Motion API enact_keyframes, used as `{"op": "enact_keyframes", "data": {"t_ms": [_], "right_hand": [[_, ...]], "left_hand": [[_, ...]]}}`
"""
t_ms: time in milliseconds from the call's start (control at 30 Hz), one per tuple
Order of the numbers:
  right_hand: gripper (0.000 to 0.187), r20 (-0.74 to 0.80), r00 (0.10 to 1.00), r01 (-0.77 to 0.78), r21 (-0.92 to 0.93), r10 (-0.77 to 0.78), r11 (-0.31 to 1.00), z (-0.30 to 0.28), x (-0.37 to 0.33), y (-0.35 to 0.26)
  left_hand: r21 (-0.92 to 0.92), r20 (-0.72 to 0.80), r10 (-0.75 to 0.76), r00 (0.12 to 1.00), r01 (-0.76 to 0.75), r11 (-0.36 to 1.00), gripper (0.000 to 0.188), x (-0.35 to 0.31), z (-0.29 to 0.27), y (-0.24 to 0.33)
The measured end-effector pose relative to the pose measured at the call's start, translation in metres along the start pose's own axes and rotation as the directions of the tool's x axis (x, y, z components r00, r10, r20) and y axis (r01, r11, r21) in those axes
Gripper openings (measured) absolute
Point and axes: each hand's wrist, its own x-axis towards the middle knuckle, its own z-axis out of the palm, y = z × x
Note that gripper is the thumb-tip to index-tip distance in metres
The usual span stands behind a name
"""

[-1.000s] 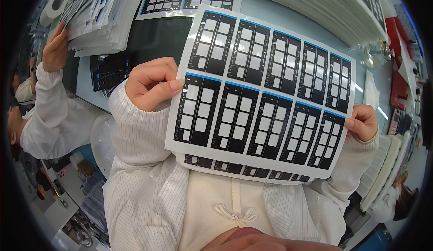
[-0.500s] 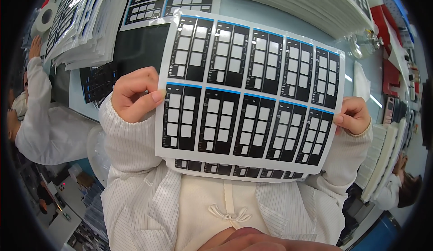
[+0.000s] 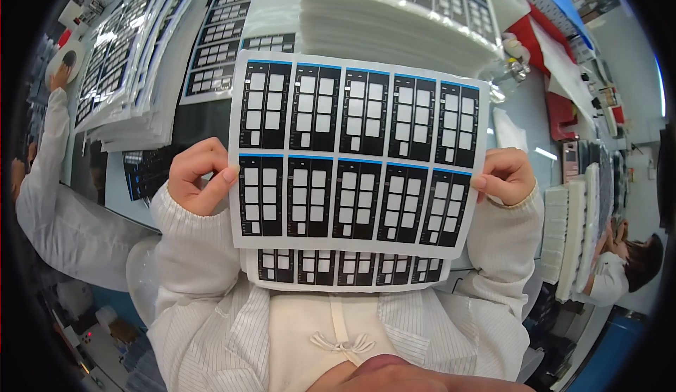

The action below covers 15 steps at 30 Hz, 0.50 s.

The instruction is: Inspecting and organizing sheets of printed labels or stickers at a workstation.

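A white sheet of printed black label panels (image 3: pixel 355 154) is held up in front of my chest, stretched between both hands. Two rows of black panels with white windows and blue top edges cover it. My left hand (image 3: pixel 201 176) pinches its left edge between thumb and curled fingers. On the opposite edge, my right hand (image 3: pixel 507 176) pinches it the same way. Below and behind that sheet, the lower part of another like sheet (image 3: pixel 345 285) shows at my lap; what supports it is hidden.
A tall stack of like sheets (image 3: pixel 394 26) stands behind the held one. More sheets are piled at the left (image 3: pixel 134 110), beside flat sheets (image 3: pixel 211 61) on the table. A clear glass jar (image 3: pixel 501 85) stands right of the tall stack. Co-workers sit at both sides.
The held sheet and both hands have shifted left and slightly down in view, and the sheet sits more level. The head view has moved, showing more of the tall stack's top.
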Motion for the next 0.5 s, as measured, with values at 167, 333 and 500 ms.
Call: {"op": "enact_keyframes", "data": {"t_ms": [167,333,500], "right_hand": [[0.015,-0.237,0.949,0.153,-0.223,-0.206,0.963,0.014,0.002,0.018],[0.019,-0.388,0.849,0.174,-0.437,-0.36,0.883,0.007,0.012,0.033],[0.025,-0.573,0.698,0.183,-0.438,-0.43,0.88,-0.029,0.088,-0.033]], "left_hand": [[0.266,-0.062,0.134,0.989,-0.113,0.957,0.014,-0.007,0.005,-0.006],[0.213,-0.204,0.178,0.963,-0.134,0.968,0.019,0.019,0.03,-0.037],[0.272,-0.285,0.124,0.951,-0.044,0.961,0.032,0.156,-0.024,-0.011]]}}
